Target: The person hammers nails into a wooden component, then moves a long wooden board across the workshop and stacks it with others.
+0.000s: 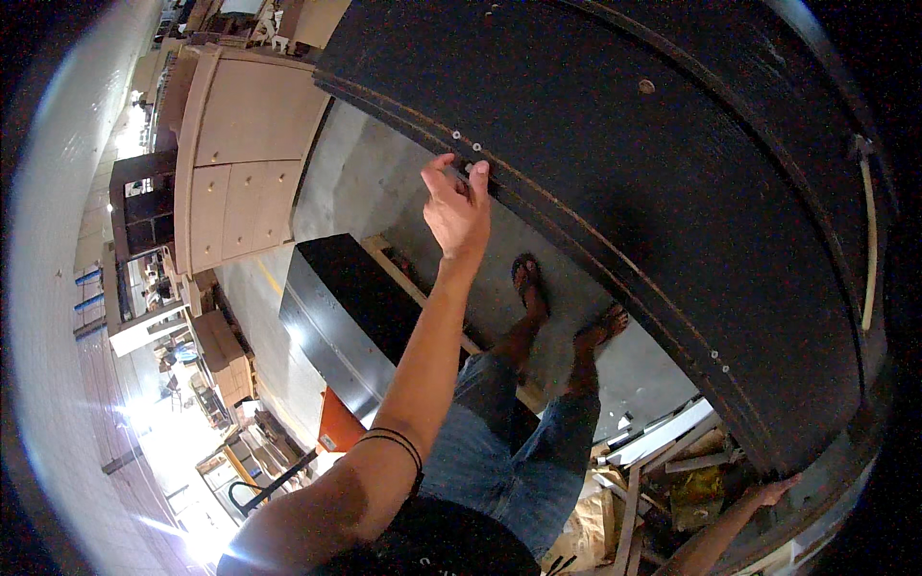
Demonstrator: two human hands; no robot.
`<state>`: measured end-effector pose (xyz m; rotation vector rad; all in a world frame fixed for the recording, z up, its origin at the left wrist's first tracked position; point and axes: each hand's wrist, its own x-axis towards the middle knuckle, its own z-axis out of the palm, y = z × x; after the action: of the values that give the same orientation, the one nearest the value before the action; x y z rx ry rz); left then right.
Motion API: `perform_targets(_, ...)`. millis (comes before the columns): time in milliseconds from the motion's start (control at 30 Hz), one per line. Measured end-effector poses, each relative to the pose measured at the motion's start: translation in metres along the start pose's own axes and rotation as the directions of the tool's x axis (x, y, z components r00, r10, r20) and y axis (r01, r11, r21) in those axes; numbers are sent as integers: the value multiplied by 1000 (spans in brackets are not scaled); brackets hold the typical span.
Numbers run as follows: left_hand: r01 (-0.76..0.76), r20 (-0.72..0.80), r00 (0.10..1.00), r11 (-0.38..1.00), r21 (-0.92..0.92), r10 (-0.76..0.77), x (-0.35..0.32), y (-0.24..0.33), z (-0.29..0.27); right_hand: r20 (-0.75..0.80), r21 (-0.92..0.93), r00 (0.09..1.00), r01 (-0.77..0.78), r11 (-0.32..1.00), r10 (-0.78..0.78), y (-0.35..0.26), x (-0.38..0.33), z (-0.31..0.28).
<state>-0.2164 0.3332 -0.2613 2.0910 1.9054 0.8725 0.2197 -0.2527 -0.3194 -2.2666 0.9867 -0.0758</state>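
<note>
A large black wooden furniture panel (615, 192) spans the upper right, with a worn brown groove along its near edge. My left hand (457, 213) reaches up to that edge, thumb and index finger bent toward each other beside two small pale metal fittings (466, 141). Something small and greyish shows at the fingertips, too small to name. Farther along the same edge sit two more small fittings (719, 361). At the panel's lower right corner, my right hand (768, 492) grips the edge; its fingers are partly hidden in shadow.
Behind my left arm stands a black box-shaped piece (336, 298) on the concrete floor (370, 168), near an orange object (341, 420). A pale dresser (240, 154) is at the far left. Wooden scraps and frames (634, 499) lie at lower right, close to my right arm.
</note>
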Motion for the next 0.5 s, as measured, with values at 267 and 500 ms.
perform_targets(267,-139,13,990,988,-68,140,-4,-11,24,156,-708,716,562,429,-680,76,147,-29)
perform_targets(500,549,322,772,321,-772,-548,8,-20,15,-10,-722,567,566,399,-824,62,142,-44)
